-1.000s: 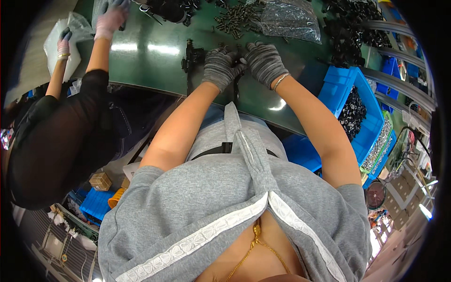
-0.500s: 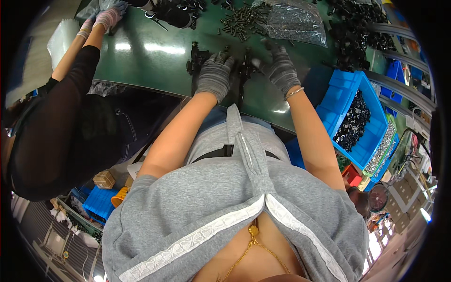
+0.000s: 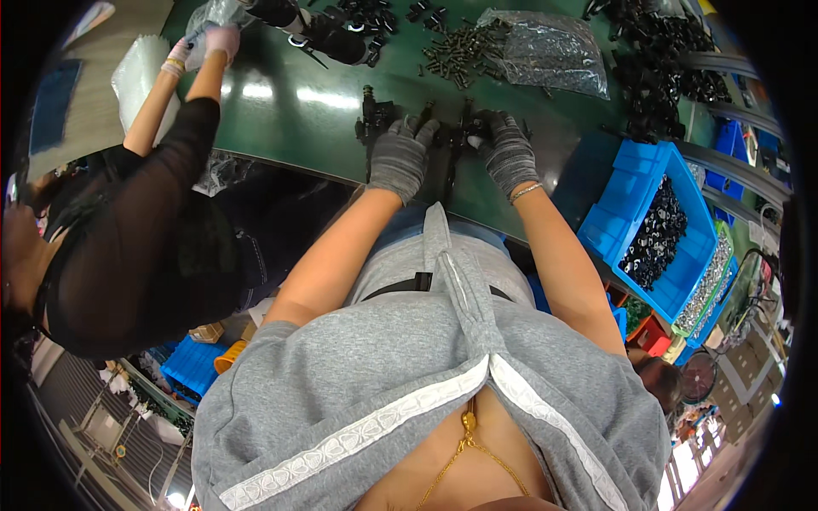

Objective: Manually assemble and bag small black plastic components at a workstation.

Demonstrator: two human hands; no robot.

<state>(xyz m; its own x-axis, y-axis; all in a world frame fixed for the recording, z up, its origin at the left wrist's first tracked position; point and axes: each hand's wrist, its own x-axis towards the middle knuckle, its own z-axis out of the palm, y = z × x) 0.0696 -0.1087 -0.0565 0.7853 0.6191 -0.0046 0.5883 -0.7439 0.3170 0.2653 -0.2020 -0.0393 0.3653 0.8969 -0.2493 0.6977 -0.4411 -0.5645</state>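
Observation:
My left hand (image 3: 399,162), in a grey knit glove, lies over the near part of the green table. Its fingers curl down over a dark elongated part (image 3: 428,109) whose brass-coloured threaded end sticks out beyond the fingertips. Beside it on the left stands a black fitting (image 3: 369,119). To the right of that hand is another slim black part (image 3: 465,115), upright in the picture. My right hand (image 3: 509,155), gloved the same way, is at this part's right side with bent fingers and the thumb toward it. Something small and dark shows at those fingertips, too indistinct to name.
Beyond my hands lie a pile of small brass-coloured pieces (image 3: 460,55) and a clear plastic bag (image 3: 558,55). Black parts (image 3: 665,68) heap at far right. A blue bin (image 3: 609,200) stands right. At left, another person's gloved hand (image 3: 223,41) handles clear plastic.
My right hand has drawn its stretched fingers back and bent them beside the slim black part. The whole view has shifted slightly. The other person's hands have moved over the plastic.

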